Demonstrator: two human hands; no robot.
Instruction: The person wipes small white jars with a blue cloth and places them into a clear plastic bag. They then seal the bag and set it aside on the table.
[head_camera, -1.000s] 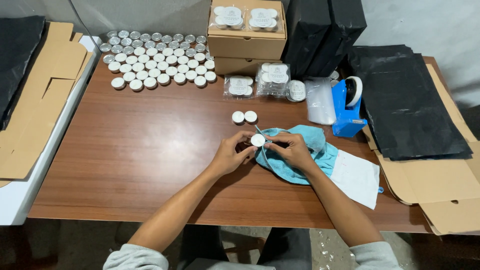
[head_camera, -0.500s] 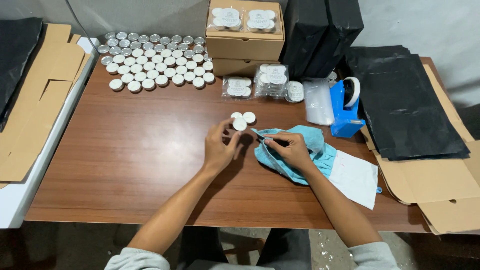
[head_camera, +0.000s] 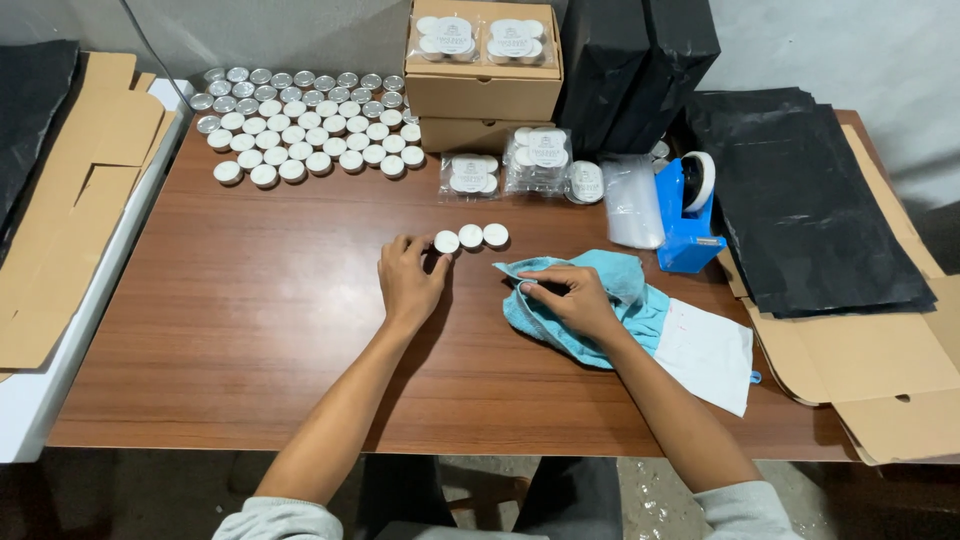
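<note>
A brown wooden table (head_camera: 250, 340) carries the work. The left hand (head_camera: 408, 283), fingers loosely spread, touches the leftmost of three small round white tins (head_camera: 470, 237) lined up near the table's middle. The right hand (head_camera: 568, 298) pinches a blue cloth (head_camera: 625, 300) between thumb and fingertips. At the far edge, an open cardboard box (head_camera: 485, 75) holds wrapped packs of tins (head_camera: 487, 38); loose tins (head_camera: 300, 140) fill the far left corner.

A brown wood-grain table (head_camera: 250, 330) fills the middle, its far edge at twelve o'clock against a plain grey wall (head_camera: 860, 50). At nine o'clock stands a lower white surface (head_camera: 40, 420). At six o'clock shows mottled grey floor (head_camera: 650, 500), evenly lit.
</note>
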